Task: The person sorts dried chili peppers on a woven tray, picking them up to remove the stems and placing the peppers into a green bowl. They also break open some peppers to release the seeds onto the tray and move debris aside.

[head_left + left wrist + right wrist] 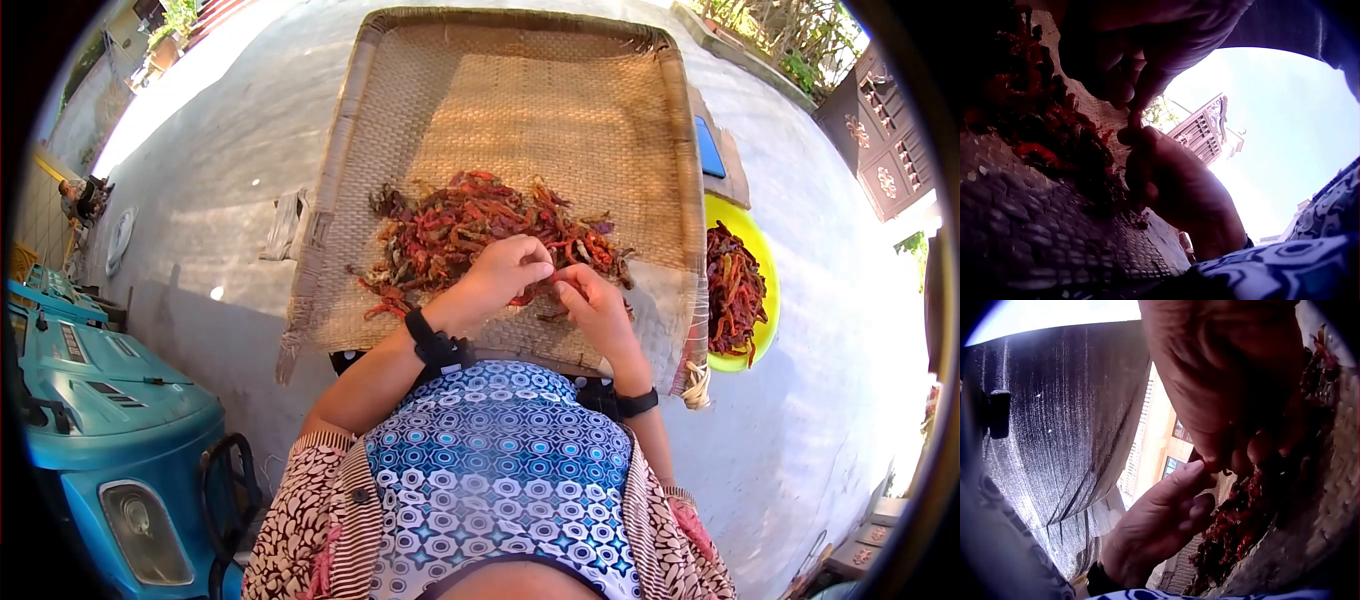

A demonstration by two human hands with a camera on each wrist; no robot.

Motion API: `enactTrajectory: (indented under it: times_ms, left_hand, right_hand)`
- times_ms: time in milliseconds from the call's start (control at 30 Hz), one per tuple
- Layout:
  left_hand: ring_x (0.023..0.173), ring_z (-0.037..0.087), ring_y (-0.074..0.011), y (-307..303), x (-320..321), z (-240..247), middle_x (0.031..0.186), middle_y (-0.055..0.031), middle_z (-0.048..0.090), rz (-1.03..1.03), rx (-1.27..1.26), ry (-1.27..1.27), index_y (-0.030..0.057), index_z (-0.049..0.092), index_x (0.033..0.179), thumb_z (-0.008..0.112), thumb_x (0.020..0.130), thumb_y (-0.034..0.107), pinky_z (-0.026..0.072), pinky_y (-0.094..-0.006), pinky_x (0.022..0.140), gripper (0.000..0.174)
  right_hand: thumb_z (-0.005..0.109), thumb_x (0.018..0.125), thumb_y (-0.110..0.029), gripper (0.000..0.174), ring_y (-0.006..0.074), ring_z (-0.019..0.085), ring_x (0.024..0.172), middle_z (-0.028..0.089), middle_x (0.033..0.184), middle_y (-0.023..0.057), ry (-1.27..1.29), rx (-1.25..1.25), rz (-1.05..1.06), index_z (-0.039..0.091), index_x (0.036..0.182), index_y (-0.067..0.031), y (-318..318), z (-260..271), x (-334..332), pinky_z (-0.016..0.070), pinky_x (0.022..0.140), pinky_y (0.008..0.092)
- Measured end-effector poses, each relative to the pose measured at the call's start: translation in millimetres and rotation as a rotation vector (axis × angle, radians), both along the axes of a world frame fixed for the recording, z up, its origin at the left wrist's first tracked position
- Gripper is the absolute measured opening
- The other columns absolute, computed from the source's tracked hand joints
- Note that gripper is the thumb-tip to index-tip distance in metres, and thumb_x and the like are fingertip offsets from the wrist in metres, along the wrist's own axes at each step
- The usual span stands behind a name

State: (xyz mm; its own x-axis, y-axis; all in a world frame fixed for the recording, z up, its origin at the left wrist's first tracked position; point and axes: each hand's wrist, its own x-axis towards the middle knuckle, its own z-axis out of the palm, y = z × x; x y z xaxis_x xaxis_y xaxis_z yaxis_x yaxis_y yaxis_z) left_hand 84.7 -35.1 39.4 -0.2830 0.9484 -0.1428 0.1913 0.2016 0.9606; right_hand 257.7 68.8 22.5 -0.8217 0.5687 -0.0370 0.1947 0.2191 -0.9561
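My left hand (505,270) and right hand (597,305) meet at the fingertips above the near side of a pile of dried red chili peppers (470,225). Between them they pinch a small dried chili pepper (1212,467), mostly hidden by the fingers. The pile lies on a woven bamboo tray (560,115), dark red with some pale, shrivelled pods. In the left wrist view the right hand (1175,178) comes in from below, thumb and forefinger together. From the right wrist, the left hand (1160,519) shows its thumb and forefinger pressed together too.
To the right of the tray, a yellow-green basin (762,285) holds more dried chilies. A blue flat object (709,150) lies on cardboard behind it. On the left stands a teal vehicle (120,390). The tray's raised rim (335,130) surrounds the woven surface.
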Motion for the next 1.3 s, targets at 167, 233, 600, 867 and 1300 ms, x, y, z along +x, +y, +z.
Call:
enactTrajectory:
  times_ms: [167,233,600,867,1300]
  left_hand:
    - [0.065,0.051,-0.0086,-2,-1,-1,0.079,-0.0001,0.056,-0.012,-0.050,-0.379,0.0042,0.061,0.101,0.064,0.093,0.016,0.0427,-0.0247,0.056,0.015]
    - [0.066,0.052,-0.0092,0,11,4,0.078,0.0004,0.056,0.055,-0.057,-0.254,0.0044,0.061,0.101,0.066,0.091,0.017,0.0438,-0.0257,0.058,0.017]
    - [0.080,0.060,-0.0331,5,31,-28,0.093,-0.0128,0.055,-0.381,0.070,0.791,0.0050,0.059,0.089,0.066,0.086,0.027,0.0488,-0.0454,0.069,0.023]
    - [0.090,0.061,-0.0302,-4,25,-11,0.093,-0.0107,0.061,-0.311,-0.020,0.718,0.0060,0.062,0.098,0.053,0.094,0.023,0.0490,-0.0422,0.076,0.020]
    - [0.088,0.062,-0.0265,-47,-6,30,0.093,-0.0105,0.061,-0.102,0.024,0.603,0.0061,0.059,0.104,0.062,0.089,0.021,0.0494,-0.0376,0.076,0.022]
  right_hand:
    - [0.060,0.096,-0.022,0.018,0.0055,0.052,0.063,0.058,0.071,-0.0011,0.008,-0.151,-0.035,0.063,0.100,-0.0048,7,7,9,0.0423,0.057,0.0225]
    - [0.059,0.097,-0.023,0.018,0.0058,0.050,0.062,0.057,0.070,-0.0017,0.087,-0.208,-0.150,0.064,0.099,-0.0050,19,9,21,0.0422,0.057,0.0227]
    - [0.051,0.101,-0.029,0.030,0.0093,0.045,0.066,0.052,0.078,-0.0025,0.839,-0.883,-0.436,0.058,0.119,-0.0068,73,1,83,0.0420,0.061,0.0247]
    - [0.059,0.096,-0.019,0.019,0.0052,0.052,0.066,0.057,0.073,-0.0015,-0.055,-0.068,-0.022,0.061,0.107,-0.0036,17,10,44,0.0423,0.059,0.0225]
    - [0.058,0.097,-0.017,0.014,0.0051,0.052,0.065,0.057,0.073,-0.0020,0.025,-0.138,-0.086,0.061,0.101,-0.0039,25,5,45,0.0428,0.058,0.0204]
